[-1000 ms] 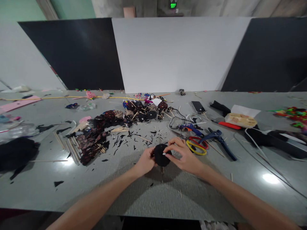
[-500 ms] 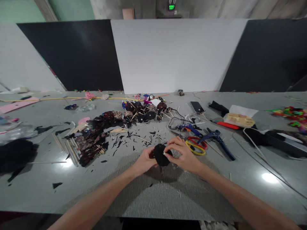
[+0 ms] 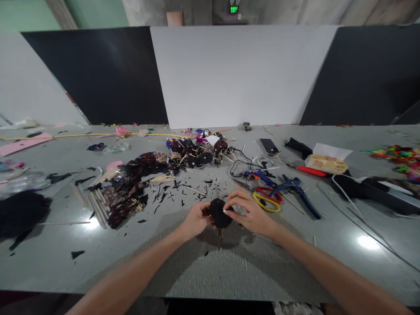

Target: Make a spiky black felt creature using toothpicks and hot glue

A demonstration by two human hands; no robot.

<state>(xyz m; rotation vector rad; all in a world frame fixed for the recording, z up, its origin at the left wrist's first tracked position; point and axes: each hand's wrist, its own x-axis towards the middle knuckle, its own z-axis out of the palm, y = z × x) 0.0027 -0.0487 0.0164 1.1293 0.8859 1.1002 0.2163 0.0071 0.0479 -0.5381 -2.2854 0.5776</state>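
Observation:
My left hand (image 3: 201,218) grips a black, round, cloth-like piece (image 3: 219,214) by its left edge and holds it above the table. A thin stick seems to stick out below it. Thumb and forefinger of my right hand (image 3: 246,212) pinch a tiny white bit (image 3: 225,211) against the face of the black piece, right of its middle. What the white bit is, I cannot make out. Just beyond my right hand lie scissors (image 3: 267,203) with red and yellow handles. Small black scraps (image 3: 160,192) are strewn past my left hand.
Navy pliers (image 3: 297,192), a blue glue gun (image 3: 259,176) and a phone (image 3: 268,146) lie to the right. Dark patterned fabric (image 3: 126,192) with sticks is at left. Several stick-and-cloth wheels (image 3: 175,156) crowd the back. A white cable (image 3: 351,197) crosses the right side.
The black piece has turned slightly between my hands, and the white bit shows a little more clearly. Both hands stay in nearly the same place.

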